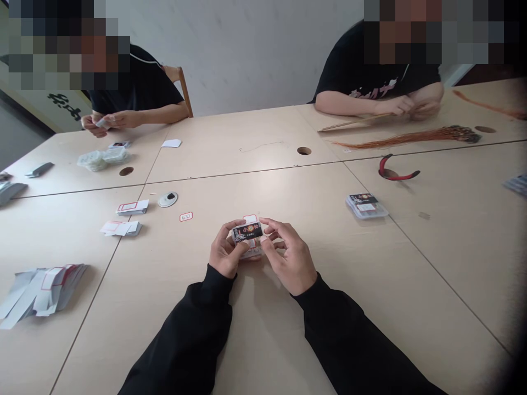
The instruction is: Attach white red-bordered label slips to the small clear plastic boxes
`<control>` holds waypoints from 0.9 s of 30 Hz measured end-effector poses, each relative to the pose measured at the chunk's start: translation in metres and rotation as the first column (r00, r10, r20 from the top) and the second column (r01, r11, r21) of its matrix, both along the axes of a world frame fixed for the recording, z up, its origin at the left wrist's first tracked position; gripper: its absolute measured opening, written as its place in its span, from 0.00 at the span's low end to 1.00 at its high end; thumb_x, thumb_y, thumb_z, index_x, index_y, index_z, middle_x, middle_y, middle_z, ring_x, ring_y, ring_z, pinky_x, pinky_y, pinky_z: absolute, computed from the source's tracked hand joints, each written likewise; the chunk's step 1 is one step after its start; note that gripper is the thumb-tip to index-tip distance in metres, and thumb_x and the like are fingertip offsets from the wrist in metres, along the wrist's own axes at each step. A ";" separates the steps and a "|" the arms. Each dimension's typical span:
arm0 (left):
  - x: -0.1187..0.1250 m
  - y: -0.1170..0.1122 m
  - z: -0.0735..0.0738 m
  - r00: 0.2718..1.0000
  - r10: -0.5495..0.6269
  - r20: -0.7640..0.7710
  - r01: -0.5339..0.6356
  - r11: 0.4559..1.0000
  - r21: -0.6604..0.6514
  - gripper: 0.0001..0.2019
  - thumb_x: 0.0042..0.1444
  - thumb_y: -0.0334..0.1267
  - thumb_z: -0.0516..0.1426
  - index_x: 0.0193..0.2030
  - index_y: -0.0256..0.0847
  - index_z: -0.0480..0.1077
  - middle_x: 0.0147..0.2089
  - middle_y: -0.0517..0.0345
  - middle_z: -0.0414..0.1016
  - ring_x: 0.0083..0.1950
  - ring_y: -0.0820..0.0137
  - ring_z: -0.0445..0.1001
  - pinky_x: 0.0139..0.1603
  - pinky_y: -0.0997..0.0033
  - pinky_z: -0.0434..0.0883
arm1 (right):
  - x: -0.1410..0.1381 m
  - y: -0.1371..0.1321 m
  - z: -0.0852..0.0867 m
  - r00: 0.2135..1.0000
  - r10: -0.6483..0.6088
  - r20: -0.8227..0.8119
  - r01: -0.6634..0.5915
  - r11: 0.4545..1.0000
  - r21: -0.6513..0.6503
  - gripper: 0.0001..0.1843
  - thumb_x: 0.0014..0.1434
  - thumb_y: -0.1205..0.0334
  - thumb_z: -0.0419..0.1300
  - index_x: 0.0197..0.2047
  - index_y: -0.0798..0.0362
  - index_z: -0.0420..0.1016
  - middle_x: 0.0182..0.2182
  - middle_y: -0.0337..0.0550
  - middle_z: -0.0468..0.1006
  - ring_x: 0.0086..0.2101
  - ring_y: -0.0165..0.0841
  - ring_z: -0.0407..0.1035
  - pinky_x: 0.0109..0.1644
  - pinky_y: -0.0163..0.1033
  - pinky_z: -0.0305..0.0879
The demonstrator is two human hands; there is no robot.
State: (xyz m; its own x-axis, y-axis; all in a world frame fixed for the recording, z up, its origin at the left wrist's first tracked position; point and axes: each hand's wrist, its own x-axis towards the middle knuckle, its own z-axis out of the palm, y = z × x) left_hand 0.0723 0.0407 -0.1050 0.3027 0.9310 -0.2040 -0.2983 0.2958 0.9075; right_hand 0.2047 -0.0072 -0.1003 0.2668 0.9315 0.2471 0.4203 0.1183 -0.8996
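Between my two hands, above the table, is a small clear plastic box [247, 231] with a black printed label on its upper part. My left hand [225, 248] is closed on its left side, thumb over the front. At the right edge, my right hand [288, 252] is curled with thumb and fingers at the box's side. Just behind the box a white, red-bordered sticker [250, 218] shows in part. The contents of the box are hard to make out. A similar labelled box [366, 206] lies on the table to the right.
Left of me lie paper strips [51, 288], two small card stacks [132, 207] and a round grommet cover [167, 199]. Red-handled pliers [396, 170] rest near a table hole. Across the table, two people work with their hands near clear bags [102, 158] and a bundle of orange strands [411, 137].
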 end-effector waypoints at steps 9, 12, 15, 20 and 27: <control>0.001 0.000 -0.002 0.998 0.055 -0.036 -0.054 0.998 0.039 0.27 0.40 0.37 0.66 0.48 0.40 0.64 0.37 0.55 0.76 0.36 0.65 0.77 0.30 0.65 0.79 | -0.001 0.000 0.002 0.996 -0.081 -0.021 0.081 0.997 0.004 0.13 0.59 0.60 0.54 0.44 0.52 0.75 0.36 0.44 0.75 0.31 0.31 0.69 0.35 0.38 0.69; 0.002 0.000 -0.003 0.997 0.074 -0.036 -0.072 0.996 0.054 0.26 0.41 0.36 0.65 0.48 0.40 0.63 0.36 0.55 0.75 0.34 0.66 0.77 0.29 0.68 0.78 | -0.001 0.000 0.003 0.997 -0.070 -0.040 0.070 0.997 -0.020 0.14 0.59 0.59 0.54 0.44 0.53 0.75 0.35 0.44 0.76 0.31 0.32 0.70 0.34 0.37 0.69; 0.003 0.000 -0.003 0.996 0.074 -0.048 -0.071 0.995 0.066 0.25 0.42 0.35 0.64 0.48 0.39 0.63 0.36 0.55 0.75 0.34 0.66 0.77 0.30 0.67 0.78 | -0.002 0.000 0.003 0.996 -0.068 -0.063 0.067 0.997 -0.027 0.16 0.58 0.59 0.54 0.47 0.53 0.74 0.32 0.42 0.74 0.30 0.31 0.69 0.33 0.36 0.69; 0.003 -0.002 -0.002 0.996 0.056 -0.066 -0.051 0.996 0.076 0.24 0.43 0.35 0.64 0.48 0.40 0.63 0.36 0.55 0.76 0.34 0.66 0.77 0.32 0.64 0.79 | -0.002 0.001 0.003 0.997 -0.051 -0.066 0.050 0.998 -0.029 0.18 0.59 0.59 0.53 0.50 0.53 0.73 0.32 0.41 0.74 0.31 0.31 0.69 0.32 0.36 0.69; 0.003 -0.003 -0.001 0.997 0.028 -0.077 -0.022 0.996 0.083 0.24 0.43 0.36 0.64 0.48 0.39 0.63 0.37 0.53 0.76 0.35 0.65 0.77 0.33 0.62 0.79 | 0.000 0.001 0.002 0.999 -0.020 -0.045 0.019 1.000 -0.025 0.18 0.60 0.60 0.52 0.51 0.53 0.73 0.34 0.43 0.74 0.32 0.30 0.70 0.34 0.35 0.69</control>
State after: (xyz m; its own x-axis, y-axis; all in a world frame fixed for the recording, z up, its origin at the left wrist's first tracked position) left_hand 0.0751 0.0377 -0.1063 0.2654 0.9525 -0.1492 -0.2316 0.2132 0.9492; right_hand 0.2045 -0.0064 -0.0983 0.2954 0.9317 0.2116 0.3807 0.0883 -0.9205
